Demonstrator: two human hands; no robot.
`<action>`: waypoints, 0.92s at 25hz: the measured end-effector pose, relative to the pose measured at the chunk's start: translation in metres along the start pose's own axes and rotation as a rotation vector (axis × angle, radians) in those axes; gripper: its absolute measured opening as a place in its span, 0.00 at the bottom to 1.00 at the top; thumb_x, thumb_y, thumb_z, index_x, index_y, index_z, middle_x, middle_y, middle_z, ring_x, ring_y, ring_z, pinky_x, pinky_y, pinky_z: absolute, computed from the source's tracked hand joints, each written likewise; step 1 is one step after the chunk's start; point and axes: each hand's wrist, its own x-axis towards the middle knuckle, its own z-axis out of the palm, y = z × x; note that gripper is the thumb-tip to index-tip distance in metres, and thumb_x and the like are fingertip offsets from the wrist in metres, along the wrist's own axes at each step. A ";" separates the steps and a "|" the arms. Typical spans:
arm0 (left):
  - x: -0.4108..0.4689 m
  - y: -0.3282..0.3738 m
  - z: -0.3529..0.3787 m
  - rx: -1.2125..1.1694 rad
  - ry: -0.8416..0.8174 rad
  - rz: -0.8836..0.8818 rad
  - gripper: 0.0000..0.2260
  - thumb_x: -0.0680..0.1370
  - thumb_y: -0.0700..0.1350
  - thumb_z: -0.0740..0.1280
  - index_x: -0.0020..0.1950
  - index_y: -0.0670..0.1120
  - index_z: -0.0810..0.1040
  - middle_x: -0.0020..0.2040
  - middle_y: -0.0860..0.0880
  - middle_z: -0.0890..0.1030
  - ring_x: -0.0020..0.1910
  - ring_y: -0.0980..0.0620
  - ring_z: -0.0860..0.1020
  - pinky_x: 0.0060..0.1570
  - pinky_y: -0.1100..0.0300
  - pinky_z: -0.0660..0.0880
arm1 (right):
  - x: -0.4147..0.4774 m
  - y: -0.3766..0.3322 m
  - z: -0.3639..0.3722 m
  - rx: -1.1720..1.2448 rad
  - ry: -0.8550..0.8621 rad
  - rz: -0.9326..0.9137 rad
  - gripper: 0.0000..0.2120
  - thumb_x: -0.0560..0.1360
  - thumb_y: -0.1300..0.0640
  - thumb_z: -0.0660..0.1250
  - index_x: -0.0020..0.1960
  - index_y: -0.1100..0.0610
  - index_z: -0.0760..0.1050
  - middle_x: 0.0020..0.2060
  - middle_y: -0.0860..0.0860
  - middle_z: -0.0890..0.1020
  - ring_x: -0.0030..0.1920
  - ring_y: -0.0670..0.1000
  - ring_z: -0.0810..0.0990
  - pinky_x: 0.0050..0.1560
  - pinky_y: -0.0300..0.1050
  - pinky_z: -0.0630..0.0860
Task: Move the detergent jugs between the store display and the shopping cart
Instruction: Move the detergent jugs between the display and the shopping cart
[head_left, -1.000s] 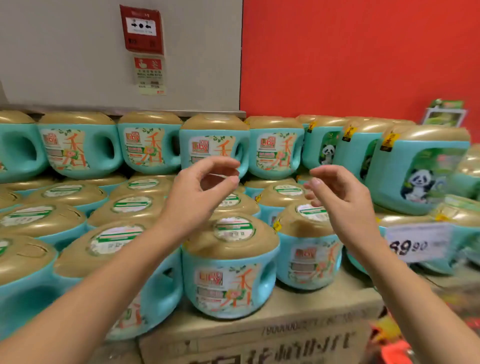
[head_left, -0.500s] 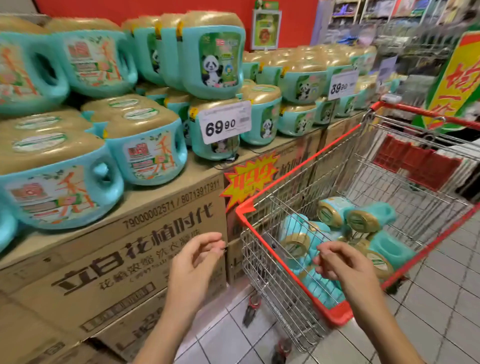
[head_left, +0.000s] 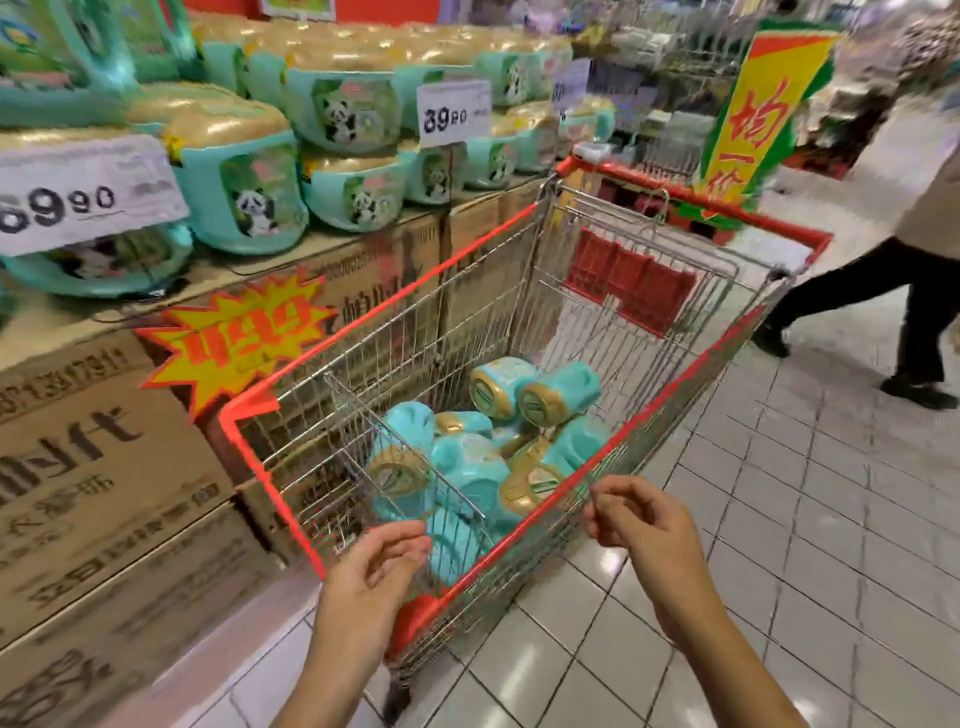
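Several teal detergent jugs with gold caps (head_left: 483, 457) lie piled on their sides in the wire shopping cart (head_left: 670, 400), which has a red rim. More of the same teal jugs (head_left: 244, 192) stand stacked on the store display at the left, on cardboard boxes. My left hand (head_left: 374, 571) hovers over the cart's near corner, fingers loosely curled and holding nothing. Just outside the cart's right rim, my right hand (head_left: 644, 525) is also loosely curled and holds nothing.
Price signs (head_left: 88, 192) hang on the display front. Stacked cardboard cartons (head_left: 104, 467) form the display base left of the cart. A person (head_left: 904, 270) walks across the tiled floor at the right. A yellow and green banner (head_left: 753, 114) stands behind the cart.
The view has swung from the display to the right and down onto the cart. Both empty hands have come down from the stacked jugs to the cart's near end.
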 end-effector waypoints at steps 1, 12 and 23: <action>0.010 0.002 0.011 -0.007 0.005 -0.005 0.12 0.75 0.28 0.66 0.46 0.45 0.81 0.44 0.45 0.85 0.43 0.52 0.80 0.41 0.73 0.76 | 0.015 -0.001 -0.007 0.010 0.003 -0.002 0.09 0.77 0.72 0.61 0.44 0.63 0.77 0.31 0.55 0.80 0.29 0.49 0.77 0.30 0.34 0.75; 0.229 0.020 0.112 0.020 0.059 -0.073 0.11 0.77 0.32 0.64 0.47 0.46 0.81 0.42 0.47 0.83 0.41 0.55 0.79 0.39 0.68 0.74 | 0.284 0.001 -0.032 -0.078 0.049 0.082 0.07 0.76 0.70 0.61 0.46 0.62 0.76 0.33 0.55 0.79 0.29 0.47 0.77 0.29 0.35 0.74; 0.388 -0.077 0.210 -0.023 0.166 -0.613 0.06 0.80 0.37 0.63 0.49 0.49 0.74 0.40 0.51 0.76 0.35 0.58 0.75 0.35 0.66 0.69 | 0.519 0.092 -0.050 -0.907 -0.425 0.078 0.10 0.74 0.65 0.67 0.55 0.62 0.77 0.40 0.55 0.78 0.40 0.53 0.75 0.42 0.45 0.71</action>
